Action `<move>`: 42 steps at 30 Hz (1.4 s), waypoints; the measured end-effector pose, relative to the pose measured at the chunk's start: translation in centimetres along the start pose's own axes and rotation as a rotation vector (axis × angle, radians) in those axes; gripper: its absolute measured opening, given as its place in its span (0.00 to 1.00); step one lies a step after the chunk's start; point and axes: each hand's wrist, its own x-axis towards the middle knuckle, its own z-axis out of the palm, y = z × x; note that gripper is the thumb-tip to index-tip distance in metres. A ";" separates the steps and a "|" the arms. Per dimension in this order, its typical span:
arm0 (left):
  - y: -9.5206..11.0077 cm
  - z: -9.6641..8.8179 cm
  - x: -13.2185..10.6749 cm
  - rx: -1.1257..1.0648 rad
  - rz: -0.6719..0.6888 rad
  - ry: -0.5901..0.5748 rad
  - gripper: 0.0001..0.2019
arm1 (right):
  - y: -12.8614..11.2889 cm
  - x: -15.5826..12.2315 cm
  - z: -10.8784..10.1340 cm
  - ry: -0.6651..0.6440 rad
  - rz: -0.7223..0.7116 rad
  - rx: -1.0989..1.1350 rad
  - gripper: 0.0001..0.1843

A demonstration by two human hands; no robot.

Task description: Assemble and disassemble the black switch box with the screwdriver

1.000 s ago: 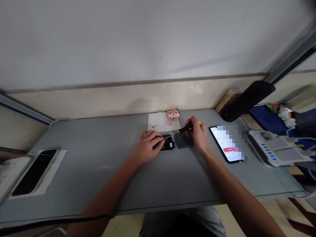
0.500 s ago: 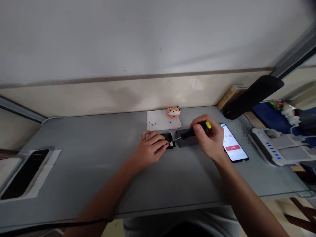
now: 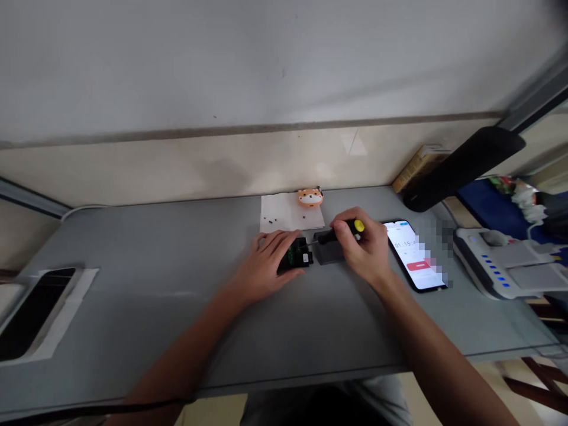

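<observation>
My left hand presses down on a small black device with a green circuit board on the grey table, fingers curled over its left side. My right hand grips a black screwdriver with a yellow end, its thin shaft pointing left at the board. A dark grey cover piece lies just right of the board, partly under my right hand.
A white paper with several tiny dark screws lies behind the device, an orange animal-shaped toy on its far edge. A lit phone lies to the right, then a white device with blue lights. A black lamp head hangs at right.
My right hand with the screwdriver has shifted slightly left and closer to the board. The left hand slid a little over the device, showing more of the green board.
</observation>
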 end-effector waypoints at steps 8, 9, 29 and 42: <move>-0.3 0.1 0.0 0.006 -0.032 -0.004 0.31 | 0.0 -0.2 0.3 -0.072 -0.003 -0.051 0.14; -0.3 0.1 0.0 0.004 -0.031 -0.008 0.31 | -0.1 -0.2 0.3 -0.076 -0.005 -0.052 0.14; -0.3 0.0 0.1 -0.058 -0.033 0.001 0.27 | -0.4 -0.3 0.6 -0.050 0.005 -0.079 0.15; -0.2 0.0 0.4 -0.042 -0.008 0.035 0.11 | -0.6 -0.4 0.8 -0.075 -0.071 -0.083 0.17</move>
